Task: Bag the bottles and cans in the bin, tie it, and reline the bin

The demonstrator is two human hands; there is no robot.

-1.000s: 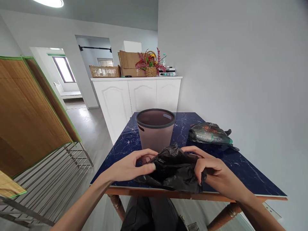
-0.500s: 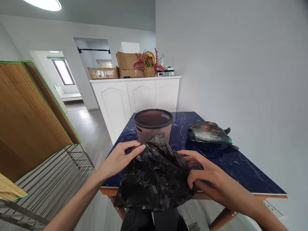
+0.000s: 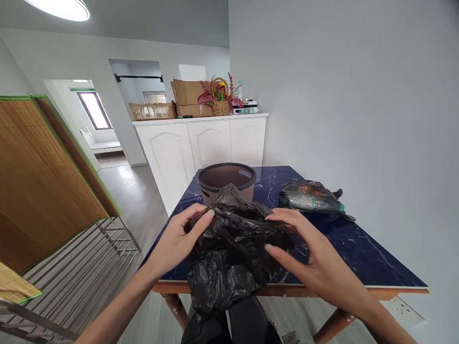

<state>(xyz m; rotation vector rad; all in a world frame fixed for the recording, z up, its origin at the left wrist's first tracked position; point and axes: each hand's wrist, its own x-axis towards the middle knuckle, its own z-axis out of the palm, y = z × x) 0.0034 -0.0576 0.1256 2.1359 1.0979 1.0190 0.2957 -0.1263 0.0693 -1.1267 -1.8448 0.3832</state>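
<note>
My left hand (image 3: 181,241) pinches the edge of a crumpled black plastic bag (image 3: 229,260), thumb on top and fingers beneath. The bag's mouth is partly open, and its lower part hangs over the table's near edge. At the bag's right side is my right hand (image 3: 313,253), with its thumb and fingers spread apart and the fingertips against the plastic. Just behind the bag, a brownish trash can (image 3: 210,196) with a dark rim stands upright on the blue marbled table (image 3: 358,251). The bag hides its lower front.
On the table's right lies a knotted, filled black bag (image 3: 310,197). Beyond the table stands a white cabinet (image 3: 172,148) bearing cardboard boxes (image 3: 191,95) and a flower basket (image 3: 221,107). A metal rack (image 3: 82,267) with a bamboo mat (image 3: 46,177) is at left. A wall borders the right.
The bag has been bunched upward, and its mouth has opened somewhat. My right hand has moved up, its thumb and fingers spreading wider. My left hand keeps its pinch.
</note>
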